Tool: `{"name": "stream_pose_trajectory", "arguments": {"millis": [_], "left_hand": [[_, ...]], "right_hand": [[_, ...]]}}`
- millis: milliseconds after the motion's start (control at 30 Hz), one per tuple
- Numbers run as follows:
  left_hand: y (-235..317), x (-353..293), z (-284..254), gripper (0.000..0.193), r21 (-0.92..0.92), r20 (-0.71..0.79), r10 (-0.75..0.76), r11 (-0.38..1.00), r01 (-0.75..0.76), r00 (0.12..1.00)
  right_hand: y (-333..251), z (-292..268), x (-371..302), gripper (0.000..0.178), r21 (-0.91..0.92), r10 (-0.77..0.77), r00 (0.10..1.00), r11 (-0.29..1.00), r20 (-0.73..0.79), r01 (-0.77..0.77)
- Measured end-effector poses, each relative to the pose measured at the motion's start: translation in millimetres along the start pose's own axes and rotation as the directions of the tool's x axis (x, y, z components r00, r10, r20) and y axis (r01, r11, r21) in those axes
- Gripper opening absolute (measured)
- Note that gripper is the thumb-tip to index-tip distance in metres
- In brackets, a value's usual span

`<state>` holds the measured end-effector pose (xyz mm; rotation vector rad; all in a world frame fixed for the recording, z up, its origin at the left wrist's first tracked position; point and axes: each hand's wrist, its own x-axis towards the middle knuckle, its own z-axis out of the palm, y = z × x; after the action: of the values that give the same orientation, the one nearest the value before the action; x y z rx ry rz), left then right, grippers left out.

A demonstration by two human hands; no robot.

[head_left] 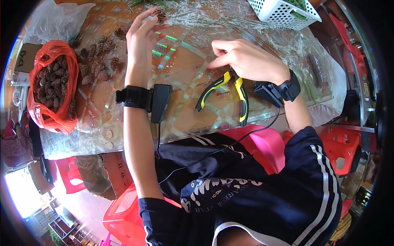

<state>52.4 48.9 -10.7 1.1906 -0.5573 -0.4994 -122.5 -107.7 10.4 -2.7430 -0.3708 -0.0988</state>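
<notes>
Near the far edge of the table, my left hand [143, 37] grips a brown pine cone [159, 15] between its fingertips. To the right, my right hand [250, 61] is closed, with one finger pointing left; whatever its fingertips may hold is too small to make out. Just below that hand lie pliers [244, 100] with yellow and black handles spread apart, their jaws hidden beneath the hand. Thin dark wires [256, 36] lie on the table beyond my right hand. More loose pine cones [98, 67] are scattered left of my left forearm.
A red plastic bag [36, 107] full of pine cones stands at the table's left edge, near a clear plastic bag [57, 18]. At the far right is a white perforated basket [273, 14] with greenery. White flakes [197, 14] litter the patterned tabletop. Red stools [123, 213] stand below.
</notes>
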Motion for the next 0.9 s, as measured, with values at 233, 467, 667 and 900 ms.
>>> {"name": "stream_pose_trajectory", "arguments": {"millis": [233, 467, 667, 900], "left_hand": [[0.6, 0.3, 1.2, 0.031, -0.004, 0.002, -0.007, 1.000, 0.007, 1.000], [1.0, -0.6, 0.6, 0.031, 0.000, -0.013, -0.010, 1.000, 0.010, 1.000], [-1.0, 1.6, -0.1, 0.031, -0.005, -0.008, -0.015, 1.000, 0.015, 1.000], [-1.9, 2.1, -1.3, 0.030, -0.017, -0.001, -0.003, 1.000, 0.003, 1.000]], "right_hand": [[12.4, 6.9, -3.1, 0.035, -0.113, 0.086, 0.983, 0.988, -0.159, -0.105], [8.0, 0.8, -1.9, 0.039, 0.041, 0.038, 0.995, 0.999, -0.090, -0.035], [6.6, -0.4, -2.2, 0.041, 0.108, -0.030, 0.995, 0.993, -0.093, 0.040], [6.6, 1.1, -5.3, 0.036, -0.035, 0.088, 0.993, 0.995, -0.077, -0.091]]}}
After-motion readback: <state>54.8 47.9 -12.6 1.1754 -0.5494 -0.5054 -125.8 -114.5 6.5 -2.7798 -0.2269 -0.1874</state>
